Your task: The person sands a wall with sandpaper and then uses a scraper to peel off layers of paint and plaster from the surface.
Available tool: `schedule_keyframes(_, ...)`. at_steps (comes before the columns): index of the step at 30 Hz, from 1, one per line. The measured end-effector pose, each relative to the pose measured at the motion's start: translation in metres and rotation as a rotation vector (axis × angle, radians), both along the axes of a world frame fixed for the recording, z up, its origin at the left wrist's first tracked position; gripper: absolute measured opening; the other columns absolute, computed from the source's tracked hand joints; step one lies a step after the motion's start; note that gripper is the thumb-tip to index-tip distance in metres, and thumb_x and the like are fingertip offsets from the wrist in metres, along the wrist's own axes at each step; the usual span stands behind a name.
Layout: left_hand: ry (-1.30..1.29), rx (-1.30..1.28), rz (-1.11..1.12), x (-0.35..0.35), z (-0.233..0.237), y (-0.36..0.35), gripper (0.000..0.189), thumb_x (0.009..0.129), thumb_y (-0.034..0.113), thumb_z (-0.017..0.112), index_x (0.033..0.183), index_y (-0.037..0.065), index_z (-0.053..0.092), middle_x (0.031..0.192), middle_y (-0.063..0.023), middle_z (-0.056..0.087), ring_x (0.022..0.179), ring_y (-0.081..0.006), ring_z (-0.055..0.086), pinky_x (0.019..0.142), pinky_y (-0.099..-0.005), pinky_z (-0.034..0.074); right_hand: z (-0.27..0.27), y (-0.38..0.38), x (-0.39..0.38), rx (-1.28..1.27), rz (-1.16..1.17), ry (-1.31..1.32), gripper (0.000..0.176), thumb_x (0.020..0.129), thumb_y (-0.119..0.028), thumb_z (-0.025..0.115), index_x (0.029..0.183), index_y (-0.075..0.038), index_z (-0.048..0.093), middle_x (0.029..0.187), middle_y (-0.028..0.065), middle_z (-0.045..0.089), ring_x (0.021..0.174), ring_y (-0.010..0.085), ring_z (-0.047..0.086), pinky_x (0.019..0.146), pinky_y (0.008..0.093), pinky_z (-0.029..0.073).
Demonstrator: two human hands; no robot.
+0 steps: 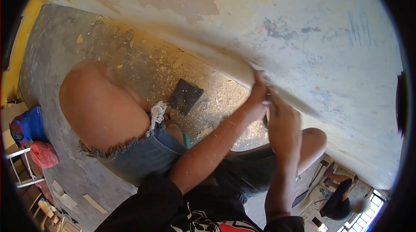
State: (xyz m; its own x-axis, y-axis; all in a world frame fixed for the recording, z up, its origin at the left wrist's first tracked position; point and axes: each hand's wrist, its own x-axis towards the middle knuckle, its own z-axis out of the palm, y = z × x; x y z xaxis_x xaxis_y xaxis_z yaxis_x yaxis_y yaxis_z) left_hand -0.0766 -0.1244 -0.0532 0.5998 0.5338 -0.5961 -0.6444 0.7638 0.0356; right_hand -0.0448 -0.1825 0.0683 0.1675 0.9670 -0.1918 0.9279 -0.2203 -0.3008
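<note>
Both hands are together against the lower part of the wall (303, 50), whose pale paint is worn and peeling. My left hand (259, 89) is closed at the front, beside the thin, light edge of what looks like a scraper (256, 66). Just behind it, my right hand (284, 121) is also closed, apparently around the same tool; motion blur and the fingers hide most of its handle. The edge meets the wall. Below, a dark square piece (186, 96) lies on the floor among many paint flakes (151, 65).
My bent bare knee (102, 102) is at the left. Beyond it are a red bag (43, 155), a blue bundle (32, 123) and a white metal frame (26, 169). Another person (340, 197) is at the lower right, near a bright window (368, 214).
</note>
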Motion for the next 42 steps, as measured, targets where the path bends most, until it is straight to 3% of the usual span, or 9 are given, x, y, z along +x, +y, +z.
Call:
schedule_keyframes(8, 0.056, -0.106, 0.023, 0.004, -0.019, -0.004, 0.056, 0.089, 0.07, 0.034, 0.072, 0.017, 0.037, 0.06, 0.0029, 0.042, 0.047, -0.0086, 0.035, 0.041, -0.0237, 0.028, -0.008, 0.006, -0.009, -0.145, -0.086, 0.053, 0.034, 0.093, -0.008, 0.051, 0.124, -0.001, 0.061, 0.095, 0.0294, 0.065, 0.088, 0.0446, 0.063, 0.079, 0.0483, 0.047)
schedule_keyframes(18, -0.131, 0.049, -0.089, -0.007, -0.043, -0.018, 0.052, 0.086, 0.067, 0.046, 0.08, 0.018, 0.031, 0.066, 0.0046, 0.041, 0.049, -0.0037, 0.028, 0.04, -0.0173, 0.026, -0.016, -0.009, -0.024, -0.162, -0.12, 0.011, 0.037, 0.093, -0.006, 0.048, 0.129, -0.002, 0.058, 0.092, 0.0279, 0.065, 0.087, 0.0416, 0.065, 0.078, 0.0487, 0.047)
schedule_keyframes(22, -0.164, 0.068, -0.206, 0.002, -0.036, -0.018, 0.055, 0.086, 0.071, 0.04, 0.079, 0.017, 0.034, 0.065, 0.0034, 0.042, 0.048, -0.0069, 0.031, 0.043, -0.0244, 0.031, -0.004, -0.018, -0.017, -0.061, -0.17, 0.089, 0.033, 0.091, -0.003, 0.046, 0.119, 0.003, 0.06, 0.078, 0.0286, 0.062, 0.075, 0.0449, 0.062, 0.068, 0.0515, 0.046)
schedule_keyframes(24, 0.215, -0.14, -0.045, 0.013, -0.053, -0.01, 0.059, 0.084, 0.075, 0.039, 0.079, 0.016, 0.034, 0.065, 0.0016, 0.043, 0.048, -0.0087, 0.032, 0.043, -0.0263, 0.032, -0.039, -0.01, -0.008, -0.002, -0.084, 0.205, 0.033, 0.09, -0.002, 0.045, 0.119, 0.003, 0.06, 0.075, 0.0284, 0.062, 0.074, 0.0468, 0.062, 0.068, 0.0523, 0.047)
schedule_keyframes(25, 0.113, -0.171, -0.122, -0.013, -0.052, -0.009, 0.059, 0.084, 0.075, 0.038, 0.079, 0.016, 0.035, 0.066, 0.0001, 0.043, 0.05, -0.0093, 0.035, 0.042, -0.0249, 0.03, -0.055, -0.004, -0.01, -0.106, -0.057, 0.185, 0.035, 0.092, -0.006, 0.048, 0.124, 0.001, 0.059, 0.093, 0.0315, 0.064, 0.087, 0.0465, 0.063, 0.077, 0.0509, 0.048)
schedule_keyframes(32, 0.282, -0.121, 0.063, -0.015, -0.079, 0.001, 0.062, 0.086, 0.072, 0.034, 0.088, 0.011, 0.042, 0.064, 0.0028, 0.037, 0.053, -0.0099, 0.041, 0.043, -0.0282, 0.039, -0.075, 0.004, -0.029, -0.026, -0.102, 0.352, 0.038, 0.092, -0.005, 0.045, 0.127, 0.002, 0.056, 0.09, 0.0338, 0.063, 0.086, 0.0493, 0.061, 0.075, 0.0539, 0.047)
schedule_keyframes(38, -0.073, -0.152, -0.287, -0.038, -0.149, -0.022, 0.065, 0.082, 0.075, 0.045, 0.091, 0.011, 0.048, 0.071, -0.0022, 0.046, 0.056, -0.0165, 0.044, 0.05, -0.0315, 0.041, -0.104, -0.024, -0.044, -0.167, -0.206, 0.333, 0.053, 0.086, 0.0, 0.044, 0.138, 0.004, 0.041, 0.121, 0.0379, 0.052, 0.1, 0.051, 0.059, 0.085, 0.0539, 0.049)
schedule_keyframes(40, 0.383, -0.31, -0.371, -0.034, -0.166, -0.04, 0.076, 0.076, 0.077, 0.047, 0.101, 0.005, 0.05, 0.083, -0.0119, 0.052, 0.065, -0.024, 0.048, 0.062, -0.0389, 0.044, -0.163, -0.05, -0.037, -0.23, -0.171, 0.231, 0.057, 0.087, -0.004, 0.047, 0.143, 0.003, 0.035, 0.118, 0.0374, 0.055, 0.098, 0.0505, 0.06, 0.087, 0.0547, 0.048)
schedule_keyframes(42, 0.468, -0.243, -0.508, -0.052, -0.176, -0.069, 0.092, 0.075, 0.082, 0.043, 0.118, 0.0, 0.049, 0.09, -0.0144, 0.053, 0.072, -0.0268, 0.05, 0.067, -0.0416, 0.045, -0.185, -0.067, -0.035, -0.342, -0.165, 0.322, 0.04, 0.089, -0.005, 0.044, 0.125, 0.007, 0.051, 0.101, 0.0358, 0.062, 0.097, 0.048, 0.062, 0.087, 0.0532, 0.047)
